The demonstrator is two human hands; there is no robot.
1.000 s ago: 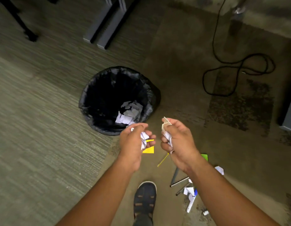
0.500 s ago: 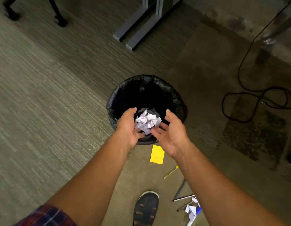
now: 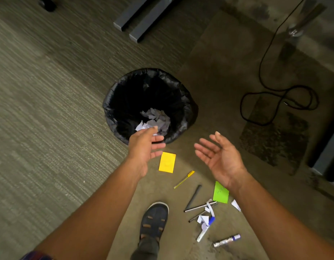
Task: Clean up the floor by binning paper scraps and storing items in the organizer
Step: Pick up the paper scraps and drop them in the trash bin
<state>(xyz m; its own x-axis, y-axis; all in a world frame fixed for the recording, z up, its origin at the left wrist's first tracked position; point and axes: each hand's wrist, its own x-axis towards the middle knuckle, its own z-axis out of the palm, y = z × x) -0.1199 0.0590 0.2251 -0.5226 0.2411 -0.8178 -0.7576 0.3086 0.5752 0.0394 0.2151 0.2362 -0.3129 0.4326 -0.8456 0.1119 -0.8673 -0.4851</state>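
Note:
A round bin (image 3: 113, 102) lined with a black bag stands on the floor, with crumpled white paper scraps (image 3: 156, 119) inside. My left hand (image 3: 143, 147) hovers at the bin's near rim, fingers relaxed and empty. My right hand (image 3: 218, 156) is palm up to the right of the bin, fingers spread, holding nothing. On the floor below lie a yellow sticky note (image 3: 167, 162), a yellow pen (image 3: 184, 179), a green sticky note (image 3: 221, 193), a dark pen (image 3: 193, 197), more pens and white scraps (image 3: 204, 216), and two markers (image 3: 227, 240).
My sandalled foot (image 3: 154, 220) stands near the pens. A black cable (image 3: 278, 102) loops on the floor at the right. Grey furniture feet (image 3: 138, 25) lie beyond the bin, and another grey leg (image 3: 329, 154) is at the right edge.
Both hands carried crumpled paper over the bin and let it go; the paper now lies in the bin. The hands have drawn back and apart, open.

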